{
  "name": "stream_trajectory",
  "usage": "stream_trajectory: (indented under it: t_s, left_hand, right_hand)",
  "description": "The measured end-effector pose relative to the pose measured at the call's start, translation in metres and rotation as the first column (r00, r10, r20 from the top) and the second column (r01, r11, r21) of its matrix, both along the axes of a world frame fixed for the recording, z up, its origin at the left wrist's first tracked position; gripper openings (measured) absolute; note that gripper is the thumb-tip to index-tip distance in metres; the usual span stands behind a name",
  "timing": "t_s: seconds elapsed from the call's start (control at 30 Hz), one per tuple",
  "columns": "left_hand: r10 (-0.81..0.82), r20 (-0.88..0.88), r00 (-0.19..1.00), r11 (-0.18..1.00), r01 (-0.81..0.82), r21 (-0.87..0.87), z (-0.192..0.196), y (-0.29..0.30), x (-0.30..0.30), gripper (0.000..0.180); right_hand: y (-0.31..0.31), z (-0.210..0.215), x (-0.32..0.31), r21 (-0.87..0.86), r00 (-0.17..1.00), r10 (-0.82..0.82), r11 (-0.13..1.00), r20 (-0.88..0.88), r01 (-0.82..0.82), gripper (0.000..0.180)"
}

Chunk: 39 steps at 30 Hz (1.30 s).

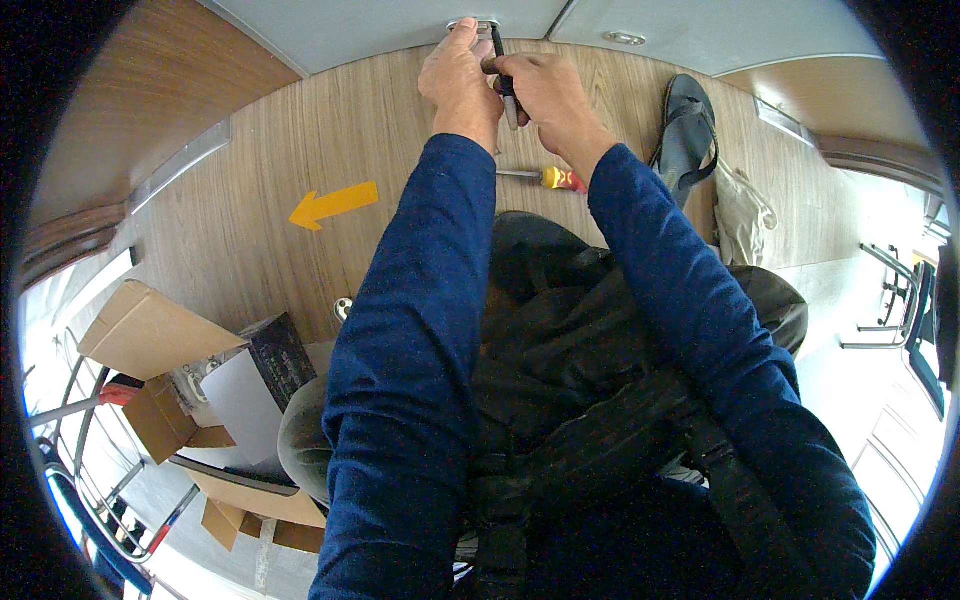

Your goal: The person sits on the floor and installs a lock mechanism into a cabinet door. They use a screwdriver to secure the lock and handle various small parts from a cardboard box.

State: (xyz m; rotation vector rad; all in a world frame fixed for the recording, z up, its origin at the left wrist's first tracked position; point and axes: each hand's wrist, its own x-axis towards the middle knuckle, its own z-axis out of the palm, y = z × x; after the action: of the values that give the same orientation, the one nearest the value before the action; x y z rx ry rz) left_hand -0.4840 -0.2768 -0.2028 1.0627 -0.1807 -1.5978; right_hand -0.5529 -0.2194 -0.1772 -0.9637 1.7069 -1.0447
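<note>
At the top of the head view, a grey panel (400,38) meets the wood-patterned floor, and an oval metal fitting (486,25) sits at its lower edge. My left hand (462,85) is closed at this fitting, its thumb pressed against the left end; the other fingers are partly hidden. Beside it, my right hand (552,98) grips a slim black pen-like tool (503,62) with a pale rear end. The tool's tip reaches the fitting's right side. Below the hands, a screwdriver (556,179) with a yellow and red handle lies on the floor.
Right of my arms lie a black flip-flop (688,130) and a beige cloth bag (742,215). A second oval fitting (624,39) is on the neighbouring panel. A yellow arrow (335,205) marks the floor at left. Open cardboard boxes (165,330) stand lower left, near a metal-framed chair (85,470).
</note>
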Motion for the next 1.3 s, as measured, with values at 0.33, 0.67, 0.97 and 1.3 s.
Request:
stream_trajectory:
  t_s: [0.33,0.67,0.97,1.3]
  left_hand:
    - [0.019,-0.03,0.999,1.0,-0.019,-0.016,-0.006,-0.004,-0.002,0.025]
    - [-0.006,-0.053,0.999,0.998,0.003,-0.056,-0.012,-0.006,-0.002,0.03]
    - [-0.198,-0.006,0.98,0.942,0.189,-0.276,-0.039,-0.007,0.003,0.039]
    - [-0.002,0.146,0.989,1.0,-0.002,0.027,-0.021,-0.022,-0.006,0.023]
  right_hand:
    - [0.0,-0.004,-0.007,0.039,0.996,0.038,0.999,-0.086,-0.034,0.026]
    - [0.0,-0.013,-0.013,-0.013,0.957,0.12,0.992,-0.265,-0.128,0.026]
    - [0.018,0.031,-0.017,0.092,0.955,0.075,0.995,-0.287,-0.05,0.029]
    - [0.013,0.003,-0.008,0.147,0.978,0.196,0.972,-0.067,-0.185,0.027]
